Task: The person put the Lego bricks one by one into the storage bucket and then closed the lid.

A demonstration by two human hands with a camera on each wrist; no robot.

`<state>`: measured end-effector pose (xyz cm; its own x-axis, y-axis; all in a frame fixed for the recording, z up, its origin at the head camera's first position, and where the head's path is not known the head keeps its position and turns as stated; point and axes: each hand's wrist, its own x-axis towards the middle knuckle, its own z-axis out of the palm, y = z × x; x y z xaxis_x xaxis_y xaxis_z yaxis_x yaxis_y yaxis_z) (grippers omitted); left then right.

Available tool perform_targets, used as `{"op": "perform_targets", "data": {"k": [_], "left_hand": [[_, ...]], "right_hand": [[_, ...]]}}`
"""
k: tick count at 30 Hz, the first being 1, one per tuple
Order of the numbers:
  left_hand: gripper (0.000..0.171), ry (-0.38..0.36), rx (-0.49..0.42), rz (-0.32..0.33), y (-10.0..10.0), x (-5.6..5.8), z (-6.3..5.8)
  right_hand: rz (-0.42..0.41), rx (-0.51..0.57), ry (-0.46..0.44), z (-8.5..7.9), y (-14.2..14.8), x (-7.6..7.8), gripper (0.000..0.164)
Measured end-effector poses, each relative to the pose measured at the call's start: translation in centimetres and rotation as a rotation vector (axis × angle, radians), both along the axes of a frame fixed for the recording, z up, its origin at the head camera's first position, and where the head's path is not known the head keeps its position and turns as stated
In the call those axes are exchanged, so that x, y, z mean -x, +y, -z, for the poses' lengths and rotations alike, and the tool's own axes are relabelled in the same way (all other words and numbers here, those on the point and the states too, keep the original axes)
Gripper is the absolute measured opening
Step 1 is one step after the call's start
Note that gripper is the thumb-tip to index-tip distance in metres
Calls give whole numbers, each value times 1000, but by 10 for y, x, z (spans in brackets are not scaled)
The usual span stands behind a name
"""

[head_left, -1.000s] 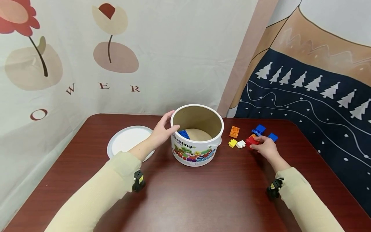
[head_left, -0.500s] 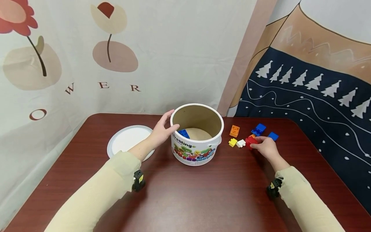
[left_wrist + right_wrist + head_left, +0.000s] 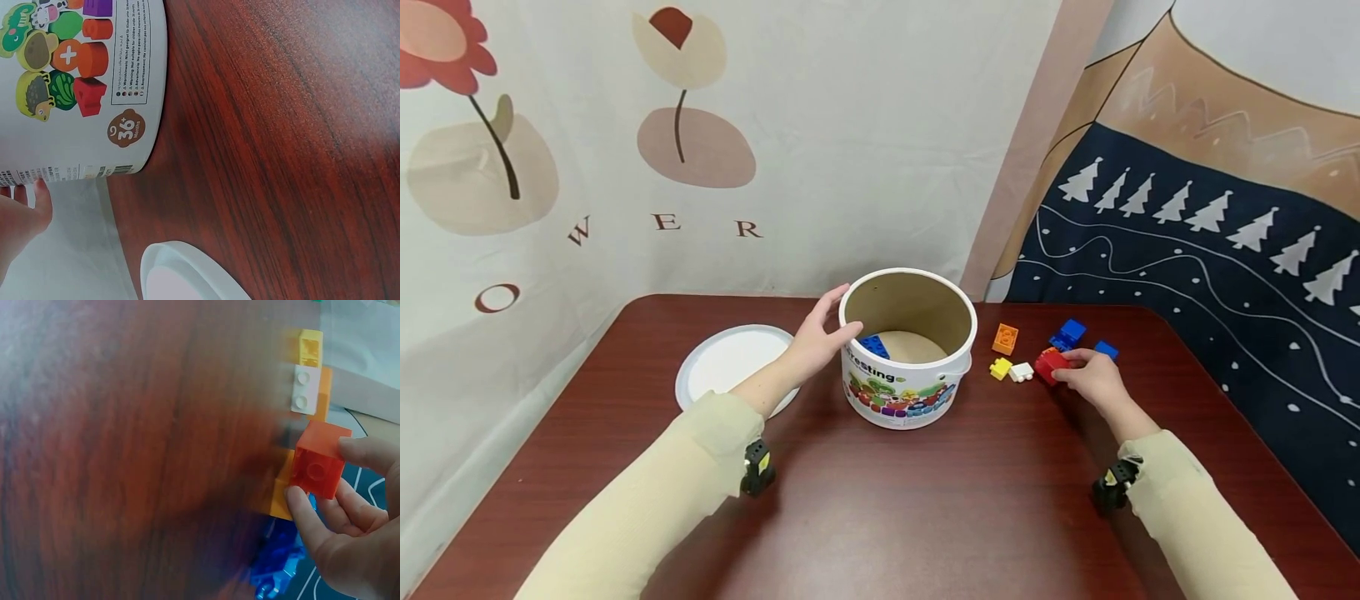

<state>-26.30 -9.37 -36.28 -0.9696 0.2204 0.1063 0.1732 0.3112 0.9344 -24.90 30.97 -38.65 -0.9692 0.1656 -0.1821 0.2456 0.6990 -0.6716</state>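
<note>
Near the back edge of the reddish-brown wooden table point(image 3: 880, 500), right hand point(image 3: 1096, 380) pinches boxy red plastic block point(image 3: 1049, 366) near small white plastic brick point(image 3: 1021, 372); left hand point(image 3: 814, 343), fingers extended, touches round white plastic bucket point(image 3: 901, 387), table stretching wide in front; bucket print point(image 3: 127, 128) reads "36+ Months"

table point(image 3: 917, 508) that looked wooden, grained and glossy, bucket point(image 3: 898, 393) near its far edge that looked smooth plastic, red block point(image 3: 1050, 367) toward the far right corner that looked smooth, hard plastic, pale hanging point(image 3: 850, 125) behind that looked creased, matt cloth
</note>
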Motion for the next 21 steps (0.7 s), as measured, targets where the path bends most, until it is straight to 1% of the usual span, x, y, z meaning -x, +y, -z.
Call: {"op": "perform_targets", "data": {"k": [3,12,16,21], "left_hand": [[67,0,-6,3,-1,0,0],[68,-1,-2,1,-1,0,0],[68,-3,-3,4,-1,0,1],[68,-1,-6,7,0,-1,0]], "right_hand": [[-6,34,5,-5,2,-2,52],[-12,111,-17,-28,3,-6,57],[-21,124,-1,-35,0,-5,56],[-35,108,26,-47,-6,-6,56]]}}
